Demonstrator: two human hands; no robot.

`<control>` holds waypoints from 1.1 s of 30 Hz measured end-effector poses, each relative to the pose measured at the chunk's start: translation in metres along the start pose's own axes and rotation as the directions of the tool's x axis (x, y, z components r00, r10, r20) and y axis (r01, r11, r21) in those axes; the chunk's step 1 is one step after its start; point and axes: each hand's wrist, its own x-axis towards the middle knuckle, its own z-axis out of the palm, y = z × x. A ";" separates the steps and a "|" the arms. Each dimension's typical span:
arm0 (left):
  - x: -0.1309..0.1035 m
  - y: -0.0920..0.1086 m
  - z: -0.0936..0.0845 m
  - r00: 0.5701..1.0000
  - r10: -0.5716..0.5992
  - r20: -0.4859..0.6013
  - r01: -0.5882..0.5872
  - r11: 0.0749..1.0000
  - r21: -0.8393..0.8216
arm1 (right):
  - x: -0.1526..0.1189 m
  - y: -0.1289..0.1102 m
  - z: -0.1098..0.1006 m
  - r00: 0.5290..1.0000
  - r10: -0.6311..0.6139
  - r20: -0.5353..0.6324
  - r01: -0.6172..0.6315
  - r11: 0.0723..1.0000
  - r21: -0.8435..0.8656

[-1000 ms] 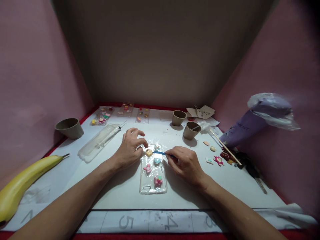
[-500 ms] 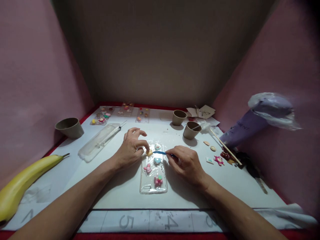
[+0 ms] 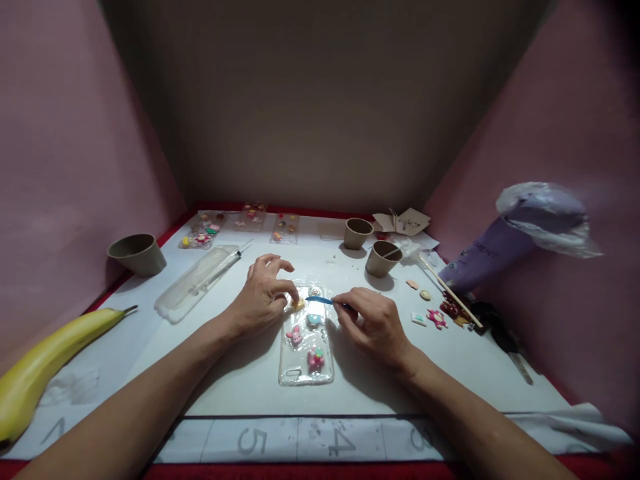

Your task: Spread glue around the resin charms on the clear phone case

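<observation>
A clear phone case (image 3: 306,370) lies upright in front of me, coated in something glossy. Glued-looking charms sit on it: a pink bunny charm (image 3: 295,337), a pink charm with a green top (image 3: 316,359) and a light blue charm (image 3: 314,321). At its upper left edge my left hand (image 3: 263,297) has its index finger and thumb at a small yellow charm (image 3: 298,304), other fingers loosely curled. My right hand (image 3: 375,327) pinches a thin blue stick (image 3: 320,301), whose tip points left over the case, close to the yellow charm.
Loose charms (image 3: 437,319) and a wooden stick (image 3: 453,293) lie to the right, near a purple bag (image 3: 490,253). Cups (image 3: 384,260) stand behind. On the left are a syringe (image 3: 215,273) on a clear tray (image 3: 173,303), another cup (image 3: 137,257) and a banana (image 3: 55,360).
The blue stick's shaft has risen slightly toward the upper part of the case, with my right hand moving up a little. My left hand stays at the yellow charm.
</observation>
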 end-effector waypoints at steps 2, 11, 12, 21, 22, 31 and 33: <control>0.000 -0.001 0.001 1.000 0.009 -0.008 -0.009 1.000 -0.004 | 0.000 0.000 -0.001 1.000 0.016 -0.011 -0.016 1.000 0.019; 0.000 -0.002 0.000 0.999 0.028 -0.019 -0.028 0.999 -0.015 | 0.004 0.002 -0.004 0.972 0.206 -0.112 -0.190 0.972 0.139; 0.001 -0.002 0.000 0.999 0.037 -0.034 -0.038 0.999 -0.011 | 0.004 0.004 -0.005 0.964 0.236 -0.119 -0.215 0.962 0.167; 0.004 -0.005 -0.003 0.979 0.108 -0.174 -0.103 0.994 0.037 | 0.008 0.020 -0.002 0.904 0.413 -0.107 -0.327 0.832 0.447; 0.005 -0.006 -0.003 0.974 0.116 -0.193 -0.110 0.993 0.040 | 0.008 0.021 -0.001 0.901 0.423 -0.095 -0.334 0.817 0.470; 0.006 -0.007 -0.005 0.960 0.066 -0.272 -0.055 0.997 0.048 | 0.010 0.032 0.001 0.917 0.393 0.064 -0.327 0.650 0.687; 0.006 -0.008 -0.006 0.956 0.047 -0.289 -0.035 0.998 0.048 | 0.011 0.031 0.000 0.921 0.367 0.128 -0.337 0.590 0.734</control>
